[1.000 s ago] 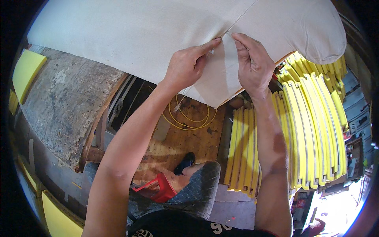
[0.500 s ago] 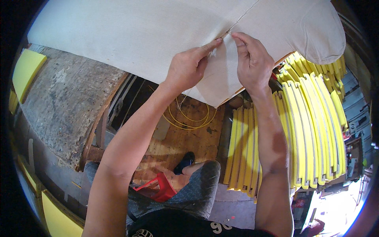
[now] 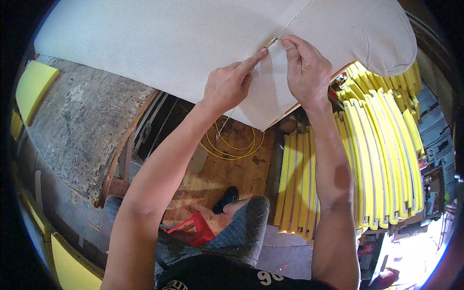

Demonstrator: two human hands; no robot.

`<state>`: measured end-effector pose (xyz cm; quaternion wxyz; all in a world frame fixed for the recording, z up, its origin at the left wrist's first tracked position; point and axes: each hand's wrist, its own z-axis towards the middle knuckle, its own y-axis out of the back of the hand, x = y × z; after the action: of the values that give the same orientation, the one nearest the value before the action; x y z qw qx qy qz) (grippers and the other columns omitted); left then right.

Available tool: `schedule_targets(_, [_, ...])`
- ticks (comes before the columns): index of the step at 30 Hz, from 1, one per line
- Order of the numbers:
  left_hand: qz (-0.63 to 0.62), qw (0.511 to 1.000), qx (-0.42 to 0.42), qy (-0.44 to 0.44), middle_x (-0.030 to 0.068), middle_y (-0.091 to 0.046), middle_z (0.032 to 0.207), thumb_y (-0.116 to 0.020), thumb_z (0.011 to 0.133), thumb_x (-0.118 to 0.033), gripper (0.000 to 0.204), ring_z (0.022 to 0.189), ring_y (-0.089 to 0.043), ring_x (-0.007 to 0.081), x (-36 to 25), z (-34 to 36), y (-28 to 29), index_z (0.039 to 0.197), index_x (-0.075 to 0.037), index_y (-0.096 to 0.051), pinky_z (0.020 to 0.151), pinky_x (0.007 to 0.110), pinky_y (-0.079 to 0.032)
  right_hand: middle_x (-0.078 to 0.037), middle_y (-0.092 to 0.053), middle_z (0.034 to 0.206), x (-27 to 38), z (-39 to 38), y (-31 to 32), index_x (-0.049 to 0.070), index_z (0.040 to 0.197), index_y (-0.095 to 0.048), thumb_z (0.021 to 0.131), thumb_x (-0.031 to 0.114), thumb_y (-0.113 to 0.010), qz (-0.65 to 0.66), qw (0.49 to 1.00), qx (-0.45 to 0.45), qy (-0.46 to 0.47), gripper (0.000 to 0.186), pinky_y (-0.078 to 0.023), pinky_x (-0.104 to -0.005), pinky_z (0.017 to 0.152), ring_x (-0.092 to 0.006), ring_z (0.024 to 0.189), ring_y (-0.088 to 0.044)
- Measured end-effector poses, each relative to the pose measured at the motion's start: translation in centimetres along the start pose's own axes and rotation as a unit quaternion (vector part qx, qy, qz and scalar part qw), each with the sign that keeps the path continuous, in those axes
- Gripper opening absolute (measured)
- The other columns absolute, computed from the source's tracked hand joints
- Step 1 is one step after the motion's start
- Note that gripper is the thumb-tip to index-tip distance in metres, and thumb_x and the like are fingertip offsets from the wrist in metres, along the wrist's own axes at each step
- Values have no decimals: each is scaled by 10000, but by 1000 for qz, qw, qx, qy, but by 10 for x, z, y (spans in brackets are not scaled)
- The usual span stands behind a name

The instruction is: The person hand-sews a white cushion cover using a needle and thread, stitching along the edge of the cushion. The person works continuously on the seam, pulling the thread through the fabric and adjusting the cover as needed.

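A large pale fabric-covered panel [image 3: 159, 53] spans the top of the view, with a stitched seam [image 3: 296, 20] running down it toward my hands. My left hand [image 3: 227, 83] lies on the fabric at the seam's lower end. Its index finger stretches along the seam, while the other fingers are curled in against a fold of cloth. Just to its right, my right hand [image 3: 310, 72] pinches thumb and forefinger together at the seam line. Whatever sits in that pinch is too small to make out. Below the hands, the cloth hangs to a pointed corner [image 3: 263, 126].
Yellow foam-edged curved pieces [image 3: 382, 159] stand packed in rows at right. A worn wooden board [image 3: 87, 125] lies at left, with a yellow foam piece [image 3: 36, 89] on it. A yellow cable [image 3: 232, 157] coils on the floor near a red plastic stool [image 3: 199, 231].
Both hands stay at the seam and have shifted slightly left. My right fingertips have moved a little up and left, still pinched. The fabric has shifted slightly left in view.
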<state>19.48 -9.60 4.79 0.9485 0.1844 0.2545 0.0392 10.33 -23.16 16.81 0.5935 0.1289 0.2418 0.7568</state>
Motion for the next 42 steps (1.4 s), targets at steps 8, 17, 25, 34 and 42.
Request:
schedule_targets(8, [-81, 997, -13, 12, 162, -713, 826, -625, 872, -19, 657, 690, -695, 346, 2, 4, 4, 1461, -305, -569, 666, 450, -563, -166, -739, 977, -6, -2, 0, 74, 1108, -734, 979, 110, -639, 30, 999, 9, -22, 164, -573, -381, 756, -323, 879, -723])
schedule_targets(17, [-95, 995, -26, 1, 181, -714, 849, -597, 872, -16, 628, 718, -696, 360, 6, 6, 4, 1437, -291, -599, 685, 455, -562, -150, -743, 970, -3, -13, -5, 61, 1117, -727, 922, 1, -692, 49, 998, -33, 29, 207, -581, -370, 751, -315, 868, -721])
schedule_targets(25, [-89, 996, -12, 5, 162, -719, 863, -608, 874, -20, 651, 733, -703, 350, 6, 5, 6, 1454, -315, -577, 683, 452, -562, -130, -741, 1025, -6, -12, -4, 65, 1102, -716, 892, -28, -685, 36, 996, -13, 80, 232, -582, -385, 795, -325, 924, -708])
schedule_targets(34, [-85, 996, -24, -20, 199, -716, 889, -587, 884, 14, 658, 718, -696, 362, 10, 3, 4, 1475, -276, -560, 667, 449, -547, -145, -739, 972, 3, -5, -5, 61, 1080, -721, 924, 29, -663, -3, 1000, -9, 14, 170, -579, -397, 776, -344, 894, -709])
schedule_targets(42, [-88, 996, 0, -4, 210, -722, 951, -586, 897, 1, 644, 795, -701, 393, 9, 3, 7, 1475, -282, -556, 702, 464, -551, -160, -738, 970, 1, -2, -7, 61, 1101, -730, 958, 94, -649, 1, 1000, 18, 9, 168, -577, -406, 767, -346, 895, -716])
